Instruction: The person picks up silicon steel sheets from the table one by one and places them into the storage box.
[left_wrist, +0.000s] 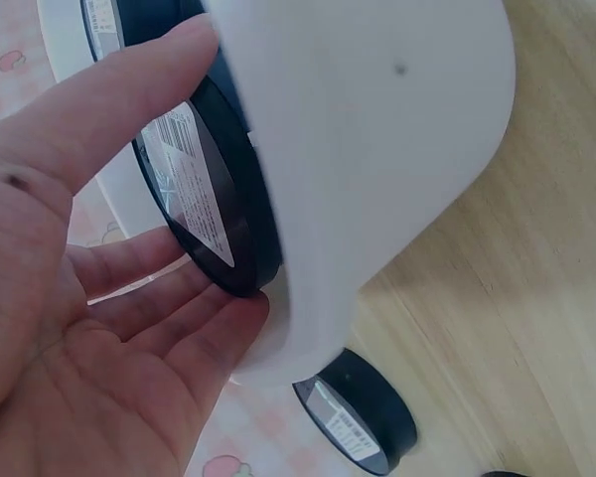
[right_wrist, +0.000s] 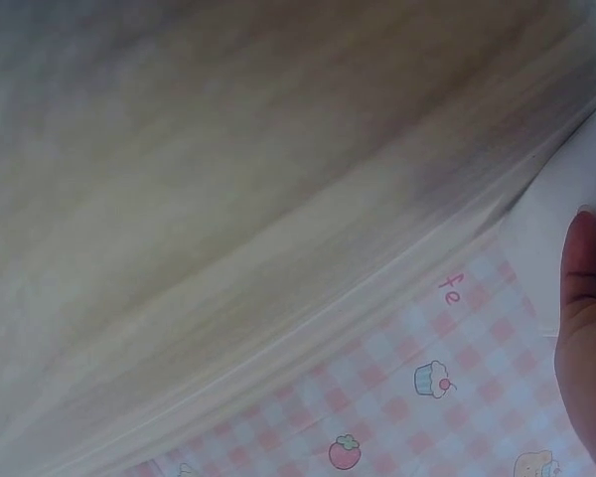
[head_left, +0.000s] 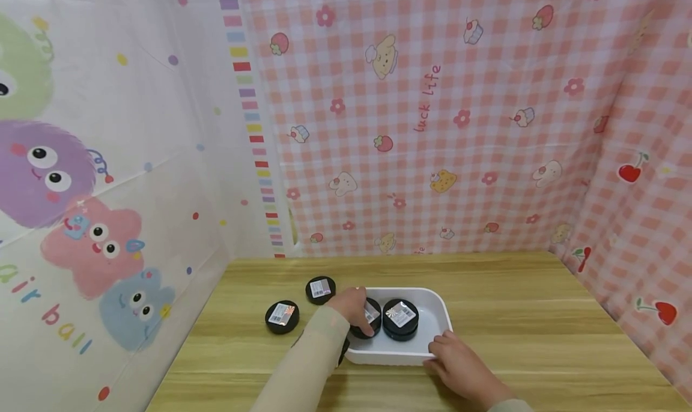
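My left hand (head_left: pixel 350 309) reaches into the left end of a white plastic tray (head_left: pixel 440 316). In the left wrist view its thumb and fingers hold a flat round black container (left_wrist: pixel 194 174) with a white barcode label. Right beside it in the tray sits another labelled black container (head_left: pixel 400 316), with a second dark edge showing beneath its lid. At the tray's front right corner, my right hand (head_left: pixel 462 364) grips the rim. Only the thumb side of that hand shows at the edge of the right wrist view.
Two more black containers, one further back (head_left: pixel 321 290) and one nearer (head_left: pixel 282 317), lie on the wooden table (head_left: pixel 519 304) left of the tray. A dark container (head_left: pixel 343 352) is mostly hidden behind my left forearm. Printed cloth (head_left: pixel 459 99) hangs behind the table.
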`<action>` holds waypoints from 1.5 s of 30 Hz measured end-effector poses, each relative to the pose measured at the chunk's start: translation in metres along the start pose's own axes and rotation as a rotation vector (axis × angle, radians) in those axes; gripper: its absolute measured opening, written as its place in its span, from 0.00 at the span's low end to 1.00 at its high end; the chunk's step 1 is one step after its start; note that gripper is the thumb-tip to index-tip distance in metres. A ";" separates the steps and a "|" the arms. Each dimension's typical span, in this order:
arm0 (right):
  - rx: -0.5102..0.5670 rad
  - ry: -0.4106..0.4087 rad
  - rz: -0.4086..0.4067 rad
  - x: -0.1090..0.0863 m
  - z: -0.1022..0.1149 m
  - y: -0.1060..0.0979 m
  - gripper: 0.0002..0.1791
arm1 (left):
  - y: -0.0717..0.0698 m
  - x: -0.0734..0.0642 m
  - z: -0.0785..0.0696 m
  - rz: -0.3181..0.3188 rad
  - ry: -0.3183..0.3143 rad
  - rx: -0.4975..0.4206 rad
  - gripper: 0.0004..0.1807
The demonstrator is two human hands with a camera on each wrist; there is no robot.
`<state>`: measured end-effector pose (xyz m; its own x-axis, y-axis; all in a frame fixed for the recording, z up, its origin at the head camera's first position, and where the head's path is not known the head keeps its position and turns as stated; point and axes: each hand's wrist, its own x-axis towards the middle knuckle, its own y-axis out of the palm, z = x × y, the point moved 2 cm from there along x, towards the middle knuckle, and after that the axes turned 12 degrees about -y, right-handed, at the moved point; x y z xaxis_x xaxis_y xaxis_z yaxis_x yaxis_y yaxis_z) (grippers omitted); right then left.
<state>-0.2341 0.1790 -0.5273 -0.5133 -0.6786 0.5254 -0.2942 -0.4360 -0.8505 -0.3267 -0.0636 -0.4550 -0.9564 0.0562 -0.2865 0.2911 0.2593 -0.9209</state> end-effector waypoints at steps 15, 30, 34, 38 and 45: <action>-0.080 -0.042 -0.030 0.002 0.003 -0.004 0.16 | 0.005 0.008 0.002 -0.038 0.046 0.031 0.43; -0.040 0.004 0.040 0.004 0.004 -0.008 0.15 | 0.006 0.007 0.003 -0.078 0.073 0.038 0.38; -0.034 0.012 0.050 0.005 0.005 -0.008 0.15 | 0.003 0.000 0.002 -0.097 0.087 0.041 0.35; -0.036 0.006 0.046 0.005 0.005 -0.007 0.15 | 0.001 -0.001 0.002 -0.107 0.085 0.050 0.33; -0.033 0.006 0.034 0.005 0.005 -0.009 0.15 | -0.001 -0.002 0.005 -0.118 0.096 0.030 0.32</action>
<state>-0.2300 0.1763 -0.5171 -0.5285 -0.6891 0.4958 -0.3030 -0.3924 -0.8684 -0.3249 -0.0693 -0.4546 -0.9813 0.1196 -0.1509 0.1761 0.2410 -0.9544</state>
